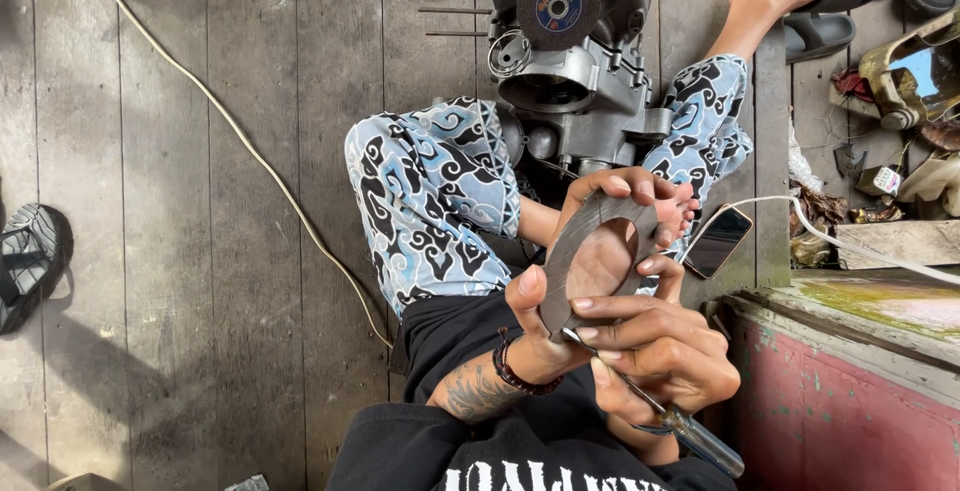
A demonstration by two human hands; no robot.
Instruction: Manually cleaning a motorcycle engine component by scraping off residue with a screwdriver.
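My left hand (535, 336), with a tattooed wrist and a bead bracelet, holds a flat dark ring-shaped gasket (567, 246) upright in front of me; the thumb presses its lower edge and the fingers curl over its top. My right hand (665, 351) grips a screwdriver (700, 439) with a clear handle, and its fingers also rest on the gasket's lower right edge. The screwdriver's tip lies against the bottom of the gasket. I sit on the wooden floor with patterned blue trousers (430, 201).
A grey engine block (580, 91) stands between my legs, with a cutting disc (558, 3) lying on top. A phone (717, 241) on a white cable lies right of my foot. A worn red wooden box (840, 401) is at right. A cord (240, 136) crosses the floorboards; sandals (30, 261) lie around.
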